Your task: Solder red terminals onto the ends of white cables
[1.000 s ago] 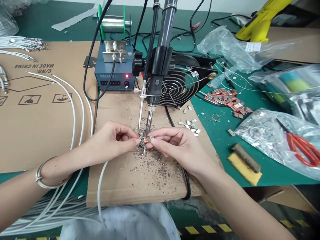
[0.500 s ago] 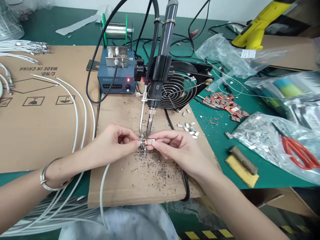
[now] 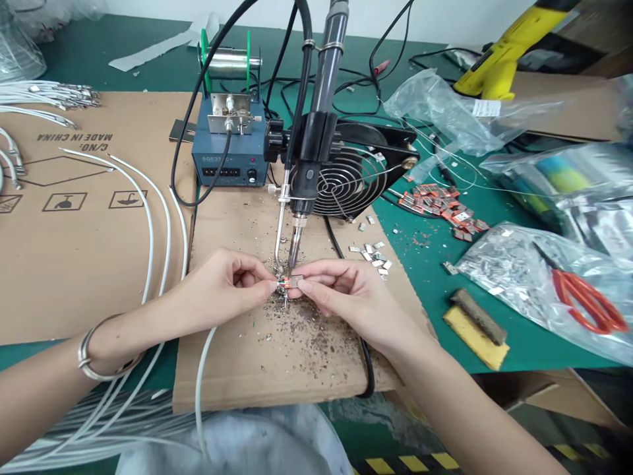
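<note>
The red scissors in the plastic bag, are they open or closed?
Closed, as far as the picture shows. The red scissors lie in the clear plastic bag with their two handle loops side by side and the dark blades together as one line.

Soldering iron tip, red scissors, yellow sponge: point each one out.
Soldering iron tip (image 3: pixel 293 254), head view, on the metal shaft above the hands.
Red scissors (image 3: pixel 583 300), head view, on a red handle.
Yellow sponge (image 3: pixel 472 338), head view, on its yellow top face.

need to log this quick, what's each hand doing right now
Left hand: pinched shut on the white cable end.
Right hand: pinched shut on the small connector board under the soldering iron tip.
</note>
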### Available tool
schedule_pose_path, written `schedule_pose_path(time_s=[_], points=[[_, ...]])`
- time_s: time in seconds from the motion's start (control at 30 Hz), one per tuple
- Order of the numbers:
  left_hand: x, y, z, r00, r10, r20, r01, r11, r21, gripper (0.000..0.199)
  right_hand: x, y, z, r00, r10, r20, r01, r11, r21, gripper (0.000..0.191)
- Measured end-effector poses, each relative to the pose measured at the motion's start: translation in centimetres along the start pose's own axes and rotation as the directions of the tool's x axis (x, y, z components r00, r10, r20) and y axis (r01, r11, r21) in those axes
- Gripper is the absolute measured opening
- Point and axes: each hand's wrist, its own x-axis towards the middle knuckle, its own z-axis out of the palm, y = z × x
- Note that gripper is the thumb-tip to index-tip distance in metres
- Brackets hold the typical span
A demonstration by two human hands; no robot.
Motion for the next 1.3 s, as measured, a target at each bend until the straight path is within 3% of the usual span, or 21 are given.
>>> schedule_pose_path(time_s=[0.23,0.63,0.83,1.0,1.17,1.3], points=[[-0.2,0.4,0.1,0.999,0.030,-0.025,-0.031,0.999,-0.043,0.023,-0.4,-0.1,0.1,0.995,-0.087,0.049,0.084,0.995,0.051,0.009],[-0.1,0.2,0.1,1.000,0.024,-0.016,-0.025,0.999,-0.028,0.026,-0.4,0.0,-0.2,0.993,-0.087,0.078,0.081,0.994,0.078,0.009],[0.2,0.0,0.1,1.000,-0.013,0.007,0.013,0.999,0.041,0.025,-0.4,0.0,0.2,0.999,-0.051,0.010,0.051,0.999,-0.004,0.010],[-0.3,-0.2,0.3,1.000,0.017,0.019,-0.018,0.999,0.050,0.028,-0.6,0.0,0.0,0.998,-0.060,0.035,0.061,0.997,-0.049,0.013],[-1.6,-0.2,1.2,0.993,0.075,0.091,-0.072,0.997,-0.038,0.030,-1.9,-0.1,0.0,0.986,-0.129,0.106,0.138,0.987,-0.079,0.008],[-3.7,-0.1,2.6,0.984,0.106,0.141,-0.094,0.991,-0.091,0.034,-4.1,-0.5,0.4,0.961,-0.251,0.116,0.271,0.939,-0.213,0.008]])
